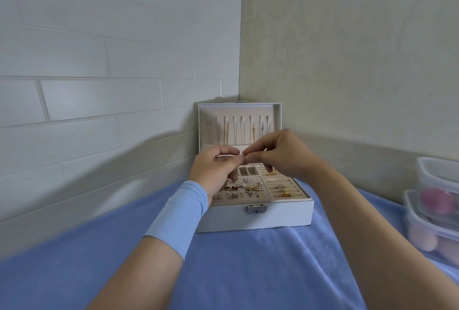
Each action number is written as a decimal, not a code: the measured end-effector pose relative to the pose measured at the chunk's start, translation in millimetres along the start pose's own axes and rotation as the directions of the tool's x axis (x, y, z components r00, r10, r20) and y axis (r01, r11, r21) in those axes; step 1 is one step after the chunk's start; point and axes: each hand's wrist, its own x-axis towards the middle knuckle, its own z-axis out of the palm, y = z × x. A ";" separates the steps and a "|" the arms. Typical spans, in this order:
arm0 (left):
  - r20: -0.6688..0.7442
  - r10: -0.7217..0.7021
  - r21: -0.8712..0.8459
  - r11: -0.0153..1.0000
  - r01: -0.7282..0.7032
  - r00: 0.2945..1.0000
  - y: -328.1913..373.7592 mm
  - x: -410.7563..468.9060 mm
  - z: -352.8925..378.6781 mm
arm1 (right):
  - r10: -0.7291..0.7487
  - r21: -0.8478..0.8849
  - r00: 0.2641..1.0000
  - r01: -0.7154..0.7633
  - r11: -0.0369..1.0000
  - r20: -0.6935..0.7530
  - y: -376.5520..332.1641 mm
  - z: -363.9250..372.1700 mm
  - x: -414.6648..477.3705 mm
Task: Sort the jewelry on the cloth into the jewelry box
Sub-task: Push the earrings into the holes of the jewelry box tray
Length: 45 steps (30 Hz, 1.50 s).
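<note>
White tiled wall (pixel 99 61) at left. Left hand (pixel 213 170), wearing a light blue fabric wrist sleeve (pixel 178 215), curls its thumb and forefinger onto a small metallic jewelry piece (pixel 244 154), too small to identify. It is held above the open white rectangular jewelry box (pixel 255 217), which stands on the blue velvety cloth (pixel 236 272). Thin chain necklaces (pixel 242 131) hang in its upright lid (pixel 238 111); small stud earrings (pixel 238 189) fill the left tray and gold rings (pixel 283 190) sit in the right-hand slots. Right hand (pixel 285 153) pinches the same piece, fingertips meeting the left's. Stacked clear plastic containers (pixel 434 210) stand at far right.
</note>
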 end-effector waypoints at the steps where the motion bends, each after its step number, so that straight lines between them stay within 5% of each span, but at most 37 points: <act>1: 0.005 0.021 0.020 1.000 -0.021 1.000 -0.8 0.9 0.3 | 0.006 0.001 1.000 -0.006 1.000 -0.030 2.0 0.4 1.1; 4: 0.045 0.180 0.389 0.903 -0.183 0.983 -10.6 8.3 -1.7 | 0.040 -0.084 0.992 -0.049 0.995 -0.116 14.9 5.7 7.1; 7: 0.168 0.175 0.658 0.713 -0.242 0.970 -23.2 14.4 -3.5 | 0.061 -0.348 0.991 -0.098 0.932 -0.118 27.9 15.6 10.6; 11: 0.320 0.078 0.805 0.502 -0.315 0.944 -32.8 19.4 -2.7 | 0.124 -0.601 0.991 -0.123 0.790 -0.041 28.2 23.3 7.8; 15: 0.390 0.004 0.833 0.425 -0.354 0.921 -32.5 17.5 -1.4 | 0.116 -0.656 0.992 -0.119 0.746 -0.048 26.8 25.7 6.5; 33: 0.384 0.051 0.812 0.456 -0.364 0.922 -32.9 14.5 -1.9 | 0.176 -0.541 0.984 -0.129 0.831 0.035 37.0 23.1 11.1; 40: 0.320 0.209 0.769 0.512 -0.382 0.924 -14.2 -1.2 -4.1 | 0.108 -0.409 0.994 -0.096 0.908 0.005 18.4 12.8 -7.2; 45: 0.288 0.246 0.682 0.626 -0.379 0.925 4.4 -35.9 -7.6 | 0.148 -0.425 0.976 -0.068 0.903 0.158 -4.8 5.7 -39.4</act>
